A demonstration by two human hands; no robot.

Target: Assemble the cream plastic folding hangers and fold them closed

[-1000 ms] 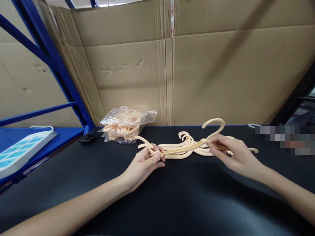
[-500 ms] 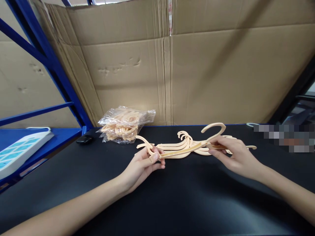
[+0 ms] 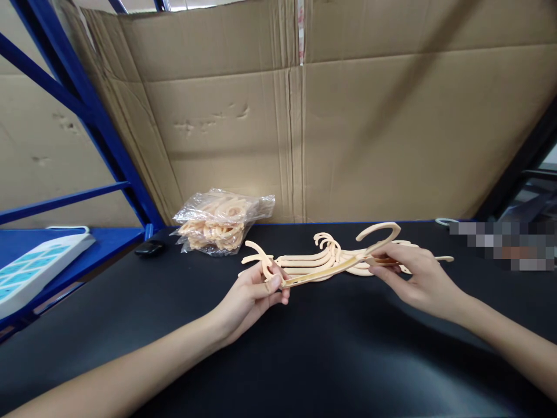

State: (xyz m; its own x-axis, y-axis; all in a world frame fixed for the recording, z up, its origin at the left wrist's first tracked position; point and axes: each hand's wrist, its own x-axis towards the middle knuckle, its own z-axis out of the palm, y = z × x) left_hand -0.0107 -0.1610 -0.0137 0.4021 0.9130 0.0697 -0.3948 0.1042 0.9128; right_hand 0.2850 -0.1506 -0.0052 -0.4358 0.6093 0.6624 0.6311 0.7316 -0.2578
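Note:
A peach-coloured plastic hanger (image 3: 326, 271) is held between both hands above the black table, its hook curving up near the right end. My left hand (image 3: 256, 287) pinches its left end, where a curved arm piece sticks up and to the left. Near the base of the hook, my right hand (image 3: 413, 273) grips the other side, fingers closed round it; the part inside the fingers is partly hidden. Behind the held hanger lies a row of several similar hangers (image 3: 304, 262), overlapping, with their small hooks bunched together.
A clear plastic bag (image 3: 217, 220) full of peach-coloured pieces sits at the back left. Beside it is a black computer mouse (image 3: 149, 248). A white and blue tray-like object (image 3: 39, 270) rests on the blue shelf (image 3: 104, 247) at left. Cardboard (image 3: 217, 116) walls the back.
The hanger's left end has dipped slightly, and its upright arm piece has turned a little to the right. Both hands keep their hold, and the hook sits slightly lower.

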